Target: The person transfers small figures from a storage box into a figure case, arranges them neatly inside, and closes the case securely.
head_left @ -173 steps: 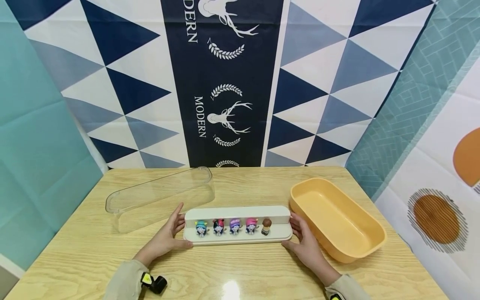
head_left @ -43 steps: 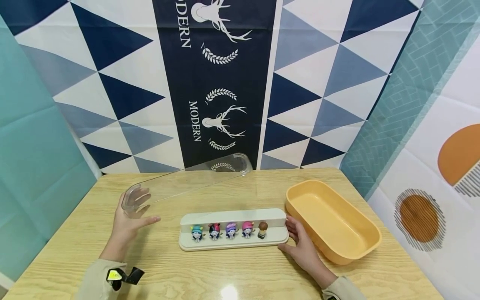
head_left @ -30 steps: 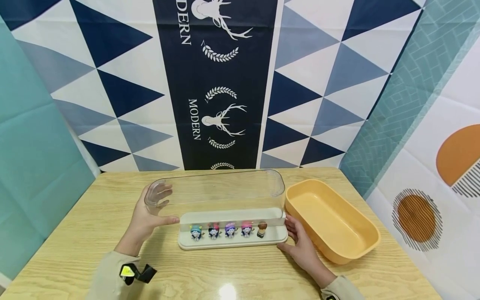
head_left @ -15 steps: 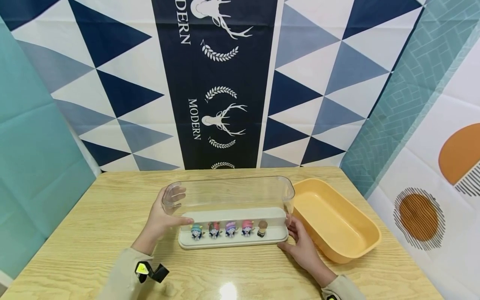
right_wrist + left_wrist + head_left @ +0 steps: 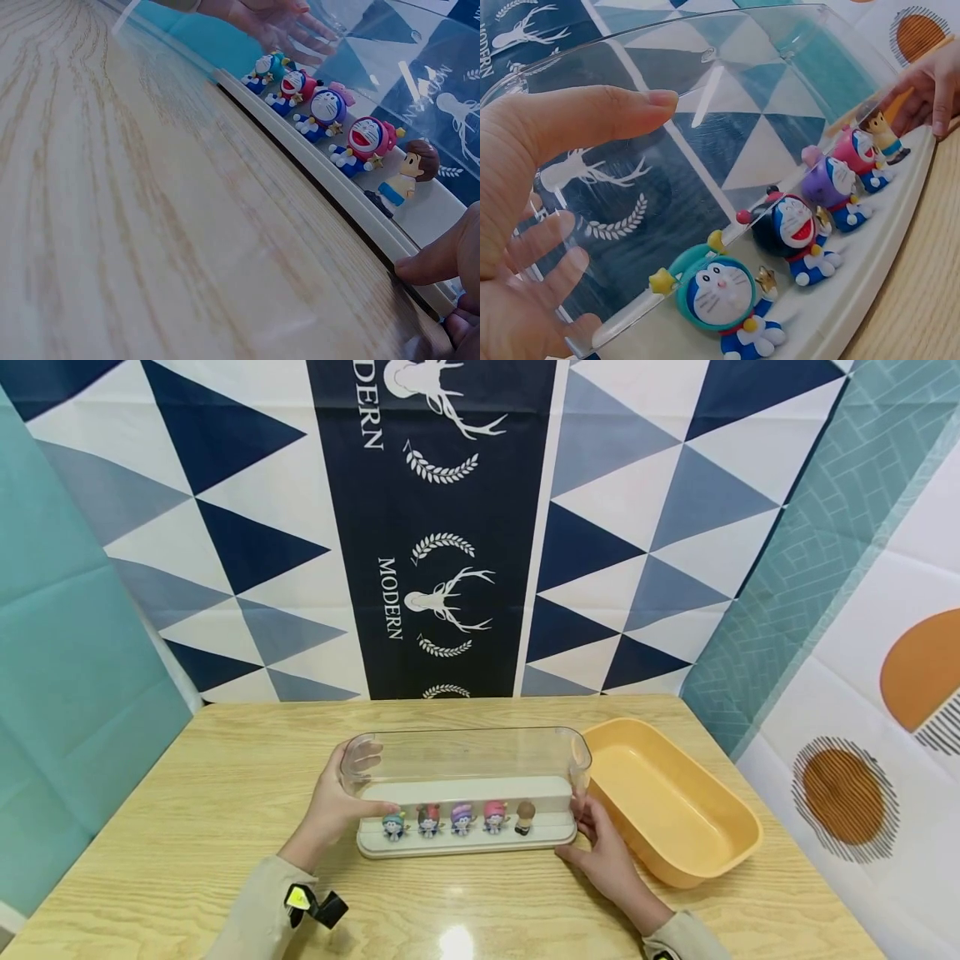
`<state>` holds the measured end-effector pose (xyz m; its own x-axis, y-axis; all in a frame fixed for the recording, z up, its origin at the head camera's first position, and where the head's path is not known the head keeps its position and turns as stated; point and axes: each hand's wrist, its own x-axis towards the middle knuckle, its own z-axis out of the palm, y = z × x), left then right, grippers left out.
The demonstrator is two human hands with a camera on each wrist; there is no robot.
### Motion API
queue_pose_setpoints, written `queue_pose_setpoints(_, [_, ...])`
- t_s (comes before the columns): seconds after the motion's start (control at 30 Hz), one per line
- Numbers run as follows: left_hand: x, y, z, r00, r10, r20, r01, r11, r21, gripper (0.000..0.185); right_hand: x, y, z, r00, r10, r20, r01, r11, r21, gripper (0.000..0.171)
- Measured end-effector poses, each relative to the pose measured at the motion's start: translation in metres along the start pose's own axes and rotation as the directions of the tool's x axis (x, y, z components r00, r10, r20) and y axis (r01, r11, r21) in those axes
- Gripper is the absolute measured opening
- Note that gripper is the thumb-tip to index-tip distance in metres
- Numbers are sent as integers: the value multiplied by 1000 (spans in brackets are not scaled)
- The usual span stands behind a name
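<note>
A clear plastic cover (image 5: 465, 760) hangs low over a white display base (image 5: 465, 847) in the middle of the table. My left hand (image 5: 360, 789) grips the cover's left end, thumb on the front wall and fingers behind it. In the left wrist view the cover's (image 5: 727, 97) lower edge sits at about head height of the small toy figures (image 5: 720, 292). Several figures (image 5: 461, 818) stand in a row on the base. My right hand (image 5: 596, 835) rests its fingers against the base's right end. The right wrist view has those fingertips (image 5: 442, 266) on the base's rim (image 5: 352, 210).
An orange plastic tub (image 5: 720, 852) stands just right of the base, close behind my right hand. The wooden table (image 5: 225, 760) is backed by a patterned cloth wall. Bare tabletop lies left of and in front of the base.
My left hand picked the clear cover up from the back left of the table, carried it right and lowered it over the base. My right hand stayed at the base's right end.
</note>
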<state>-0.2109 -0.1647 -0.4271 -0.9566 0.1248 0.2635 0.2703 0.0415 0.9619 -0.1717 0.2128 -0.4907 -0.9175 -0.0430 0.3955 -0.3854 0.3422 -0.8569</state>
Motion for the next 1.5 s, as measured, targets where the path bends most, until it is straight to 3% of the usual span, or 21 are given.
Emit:
queue_pose_setpoints(0.27, [-1, -3, 3, 999, -33, 0, 33, 999, -4, 105, 0, 0, -1, 1000, 25, -5, -25, 1000, 0, 70])
queue_pose_setpoints(0.5, [1, -15, 3, 1000, -8, 21, 8, 1000, -25, 104, 1, -2, -1, 996, 91, 5, -91, 996, 0, 67])
queue_pose_setpoints(0.77, [-2, -24, 3, 999, 3, 42, -2, 1000, -19, 106, 1, -5, -3, 988, 153, 27, -153, 988, 1, 74])
queue_pose_setpoints(1.1, [-4, -29, 7, 999, -9, 42, 10, 1000, -5, 106, 1, -4, -3, 989, 143, 30, -143, 990, 8, 78])
queue_pose_setpoints(1.5, [-11, -39, 2, 995, 7, 97, -9, 1000, 25, 109, 2, -3, -3, 987, 155, 37, -156, 987, 25, 73])
